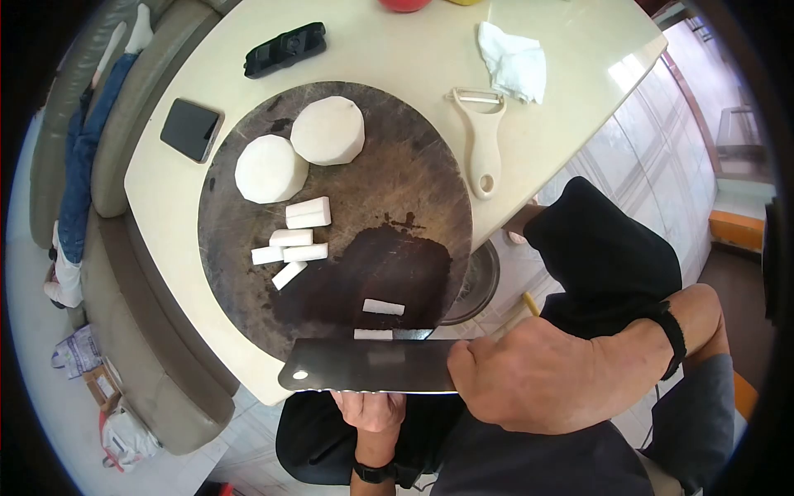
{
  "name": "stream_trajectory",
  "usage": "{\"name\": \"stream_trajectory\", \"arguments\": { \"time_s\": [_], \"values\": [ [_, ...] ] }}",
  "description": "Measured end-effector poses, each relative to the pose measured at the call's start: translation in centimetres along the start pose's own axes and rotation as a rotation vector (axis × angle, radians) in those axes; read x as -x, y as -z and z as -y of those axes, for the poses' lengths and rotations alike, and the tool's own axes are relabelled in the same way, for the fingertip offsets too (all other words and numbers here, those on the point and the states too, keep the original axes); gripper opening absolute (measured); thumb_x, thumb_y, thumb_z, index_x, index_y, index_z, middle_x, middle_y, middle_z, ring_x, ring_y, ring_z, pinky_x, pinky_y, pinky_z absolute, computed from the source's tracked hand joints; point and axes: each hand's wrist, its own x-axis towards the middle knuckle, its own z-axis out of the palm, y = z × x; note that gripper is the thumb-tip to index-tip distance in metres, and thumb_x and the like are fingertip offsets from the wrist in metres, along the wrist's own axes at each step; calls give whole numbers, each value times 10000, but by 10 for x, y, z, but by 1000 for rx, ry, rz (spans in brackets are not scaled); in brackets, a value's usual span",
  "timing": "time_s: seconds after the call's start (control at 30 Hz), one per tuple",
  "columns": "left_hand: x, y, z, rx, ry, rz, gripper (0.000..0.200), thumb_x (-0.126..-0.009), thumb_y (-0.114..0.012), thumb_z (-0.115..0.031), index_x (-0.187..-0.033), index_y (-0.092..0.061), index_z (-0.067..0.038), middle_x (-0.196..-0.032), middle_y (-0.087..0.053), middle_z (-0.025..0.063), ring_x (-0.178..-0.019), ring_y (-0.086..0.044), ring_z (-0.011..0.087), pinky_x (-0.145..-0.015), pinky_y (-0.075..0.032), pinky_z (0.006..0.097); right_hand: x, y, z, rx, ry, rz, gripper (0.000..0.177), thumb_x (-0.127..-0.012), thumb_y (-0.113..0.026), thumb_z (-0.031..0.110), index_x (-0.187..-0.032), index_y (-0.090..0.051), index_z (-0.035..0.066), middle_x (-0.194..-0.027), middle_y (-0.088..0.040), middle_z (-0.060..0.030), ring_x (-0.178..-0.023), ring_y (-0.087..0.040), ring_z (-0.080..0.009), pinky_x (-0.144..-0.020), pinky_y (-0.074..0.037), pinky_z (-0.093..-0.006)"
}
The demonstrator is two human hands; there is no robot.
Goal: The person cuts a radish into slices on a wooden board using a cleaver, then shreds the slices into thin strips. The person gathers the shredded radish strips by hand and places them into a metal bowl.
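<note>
My right hand (529,376) is closed around the handle of a cleaver (372,364), its broad blade lying across the near edge of the round chopping board (413,182). Just behind the blade is my left hand (370,411), fingers curled together; the blade covers the fingertips and anything in them. Beyond the blade, a white strip (374,335) and another cut strip (384,307) of what looks like peeled radish rest on the wet part of the board. Several more strips (289,246) lie at its left. Two thick white rounds (328,131) (271,169) sit farther back.
A cream table (397,50) carries the board, a black phone (191,130), a black case-like object (285,50), a white peeler (482,145) and a crumpled tissue (513,59). Below the table's right edge is a dark basin (480,285). A person's legs (87,165) rest on the sofa at left.
</note>
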Motion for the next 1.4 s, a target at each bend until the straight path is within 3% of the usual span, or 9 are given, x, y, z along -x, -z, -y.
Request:
{"name": "stream_trajectory", "arguments": {
  "time_s": [0.1, 0.17, 0.27, 0.47, 0.67, 0.77, 1.1, 1.17, 1.4],
  "values": [
    [-2, 0, 0, 16, 9, -3, 190, -805, -688, -48, -985, -673, 12, -1029, -651, 183, -997, -620, 390, -929, -436, 556, -8, -2, -1, -71, 40, 11, 151, -679, -637, 65, -696, -589, -78, -670, -590, -176, -593, -649, -286, -464, -496, -354],
    [-4, 0, -1, 15, 3, -18, 190, -807, -685, -44, -987, -673, 13, -1028, -651, 184, -993, -621, 388, -926, -439, 552, -14, -6, 0, 16, 80, -25, 256, -662, -617, 61, -786, -520, -140, -572, -544, -144, -494, -602, -231, -399, -446, -313],
    [-5, 2, 0, 23, 12, 4, 189, -793, -690, -32, -974, -667, 18, -998, -651, 180, -976, -621, 380, -914, -447, 548, -24, -12, -1, 31, 141, -93, 224, -661, -617, 54, -765, -527, -123, -568, -548, -145, -507, -615, -229, -414, -459, -308],
    [-12, -2, -2, 44, -28, -56, 146, -693, -697, 88, -826, -663, 36, -935, -639, 167, -864, -604, 337, -812, -501, 442, -24, -14, -7, -35, 54, -124, 178, -667, -624, 42, -763, -532, -76, -584, -564, -169, -515, -623, -286, -441, -477, -364],
    [-5, -3, 2, 12, -16, -45, 202, -727, -686, 33, -928, -672, 9, -1032, -620, 168, -926, -588, 392, -862, -457, 477, -2, 4, -1, -5, 46, -50, 136, -687, -632, 47, -708, -571, -73, -641, -590, -170, -564, -639, -310, -471, -496, -372],
    [-7, -4, 1, -27, -47, -68, 149, -766, -635, 45, -913, -656, 43, -950, -642, 186, -919, -631, 384, -894, -461, 542, 4, 0, 1, 27, 46, -30, 155, -682, -626, 41, -710, -548, -90, -617, -574, -182, -557, -637, -298, -450, -487, -370],
    [-2, -1, 0, 3, 4, -33, 148, -800, -670, -29, -943, -679, 5, -1036, -657, 199, -978, -629, 391, -883, -465, 532, 0, -1, 0, 9, 20, 7, 168, -672, -632, 52, -706, -559, -96, -612, -560, -166, -567, -638, -287, -436, -482, -359],
    [-4, -1, -1, -2, -1, -33, 144, -795, -659, -10, -937, -674, 12, -1025, -655, 195, -974, -624, 402, -882, -464, 536, -6, -5, -1, -1, 94, -43, 228, -656, -622, 53, -775, -502, -99, -581, -538, -139, -490, -596, -244, -388, -435, -336],
    [-6, -2, 1, 58, -11, -45, 130, -763, -645, 53, -893, -650, 48, -938, -636, 183, -907, -616, 405, -844, -486, 517, -22, -14, 1, 92, 126, -112, 202, -662, -628, 56, -745, -520, -93, -575, -558, -145, -489, -608, -235, -413, -459, -319]
  ]
}}
